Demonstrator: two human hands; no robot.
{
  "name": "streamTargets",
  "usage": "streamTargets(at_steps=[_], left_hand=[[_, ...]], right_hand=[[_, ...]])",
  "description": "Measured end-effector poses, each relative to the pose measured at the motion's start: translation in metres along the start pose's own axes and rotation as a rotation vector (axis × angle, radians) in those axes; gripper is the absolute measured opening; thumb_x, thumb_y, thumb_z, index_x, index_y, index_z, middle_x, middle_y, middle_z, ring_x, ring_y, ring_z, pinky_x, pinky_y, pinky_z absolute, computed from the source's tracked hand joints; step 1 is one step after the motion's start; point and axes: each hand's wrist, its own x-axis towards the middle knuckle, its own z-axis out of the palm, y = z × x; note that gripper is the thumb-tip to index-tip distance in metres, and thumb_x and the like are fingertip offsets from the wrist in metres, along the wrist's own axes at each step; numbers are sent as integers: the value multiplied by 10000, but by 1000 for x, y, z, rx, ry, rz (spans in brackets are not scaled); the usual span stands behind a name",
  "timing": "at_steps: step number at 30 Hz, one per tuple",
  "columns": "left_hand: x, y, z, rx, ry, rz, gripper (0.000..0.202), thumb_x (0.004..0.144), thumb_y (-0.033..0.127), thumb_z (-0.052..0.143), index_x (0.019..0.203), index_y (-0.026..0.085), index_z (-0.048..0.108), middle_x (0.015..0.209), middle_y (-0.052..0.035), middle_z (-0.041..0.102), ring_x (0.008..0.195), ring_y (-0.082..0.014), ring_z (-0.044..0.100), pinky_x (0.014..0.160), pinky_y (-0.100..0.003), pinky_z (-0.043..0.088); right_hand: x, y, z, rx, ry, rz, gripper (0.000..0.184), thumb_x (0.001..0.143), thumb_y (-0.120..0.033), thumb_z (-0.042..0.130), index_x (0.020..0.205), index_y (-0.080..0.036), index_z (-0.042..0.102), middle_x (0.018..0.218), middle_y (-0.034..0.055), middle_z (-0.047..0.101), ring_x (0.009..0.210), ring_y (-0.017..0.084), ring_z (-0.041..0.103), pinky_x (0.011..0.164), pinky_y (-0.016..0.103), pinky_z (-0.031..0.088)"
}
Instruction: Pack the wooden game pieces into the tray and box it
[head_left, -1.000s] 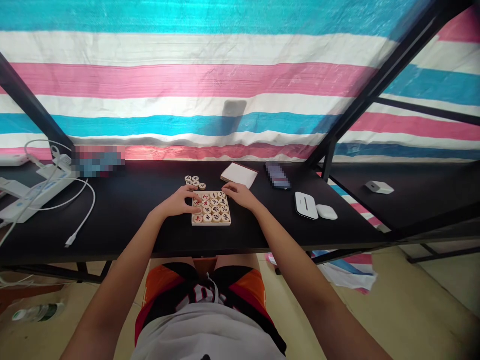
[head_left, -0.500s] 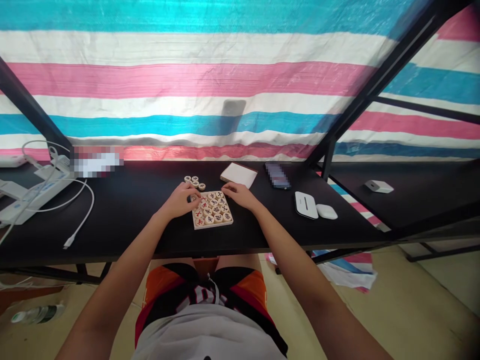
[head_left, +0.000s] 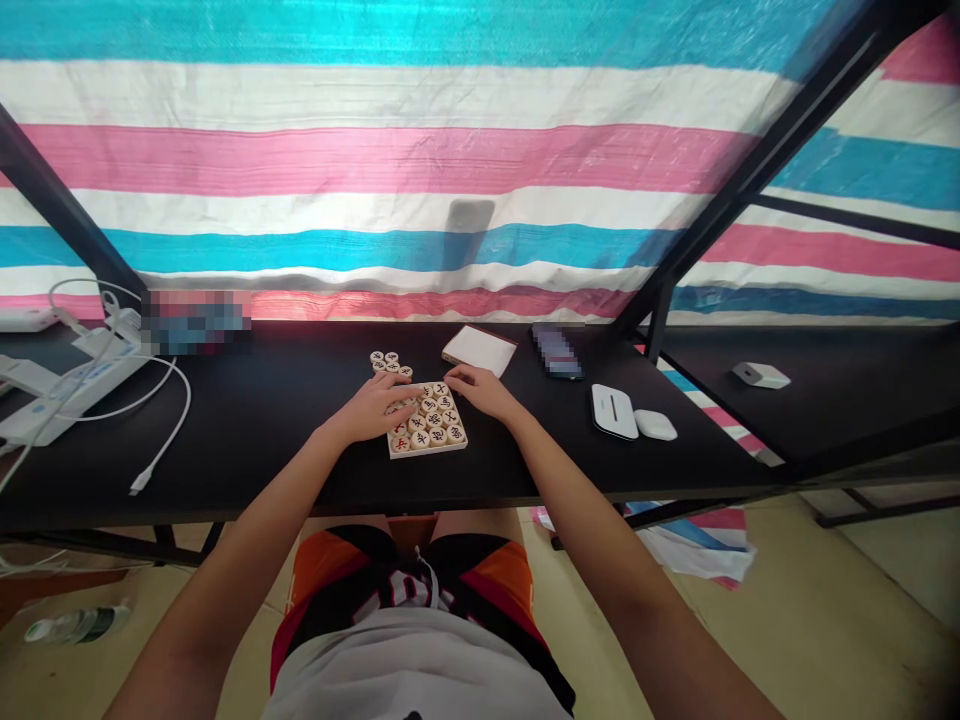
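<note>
A square box (head_left: 427, 453) holds wooden Chinese chess pieces (head_left: 434, 420) in rows, marked with red or black characters. My left hand (head_left: 375, 407) lies over the box's left side with fingers stretched across the pieces, covering several of them. At the far right corner of the box, my right hand (head_left: 481, 390) has its fingers and thumb bent together on the edge. Several loose chess pieces (head_left: 391, 366) lie just beyond the box, partly behind my left fingers.
Behind the box lies a white box lid (head_left: 480, 350). To its right are a phone (head_left: 556, 352), a white device (head_left: 613, 411) and a white earbud case (head_left: 655, 425). A power strip (head_left: 71, 390) with a white cable (head_left: 161, 455) occupies the left. The black desk's front edge (head_left: 450, 503) is near.
My left hand has moved right and slightly toward me, spreading its fingers across more of the pieces. My right hand stays at the box corner.
</note>
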Motion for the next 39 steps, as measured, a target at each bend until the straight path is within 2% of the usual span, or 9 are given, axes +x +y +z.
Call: streamTargets(at_steps=[6,10,15,18,26,33,39], left_hand=[[1,-3,2,24,68,38,342,903,391,495,1146,222,667,1208,-81,595,1146,-240,503,1027,-402,396],[2,2,0,26,70,73,329,904,373,497,1132,208,667,1211,-73,625,1168,-238,507,1043,-398,382],[1,8,-2,7,-4,86,402,943,397,435,1254,202,597,1327,-93,558,1274,-244,443,1084,-410,341],[0,9,-1,11,-47,82,412,966,420,379,1239,222,615,1364,-84,528,1320,-252,394,1107,-425,304],[0,12,-4,22,-24,98,438,948,476,404,1202,210,642,1175,-92,609,1165,-241,503,1051,-388,350],[0,12,1,41,-63,78,491,950,506,384,1362,266,503,1243,-85,560,1258,-264,412,1080,-418,291],[0,12,0,35,-19,66,456,945,502,398,1270,247,593,1165,-82,585,1193,-251,461,1050,-394,326]], right_hand=[[0,0,0,2,1,-11,278,824,-433,548,897,-195,673,827,21,686,696,151,578,694,290,457],[0,1,0,8,2,-12,275,823,-429,548,893,-194,673,822,23,686,694,152,578,694,291,458],[1,3,0,-5,-2,-15,281,827,-431,544,903,-193,672,828,21,685,695,150,576,694,292,459],[2,3,0,-4,-4,-12,275,827,-422,544,907,-192,670,830,20,686,696,150,577,697,294,459],[1,0,0,-1,2,-4,267,824,-417,544,897,-193,670,824,20,683,684,148,572,688,293,455],[0,-2,-1,-3,-3,-7,266,822,-416,545,900,-196,674,832,22,688,701,152,580,708,298,460],[0,-1,-1,-17,-4,-9,284,828,-433,539,908,-198,678,834,23,688,705,153,582,708,298,460]])
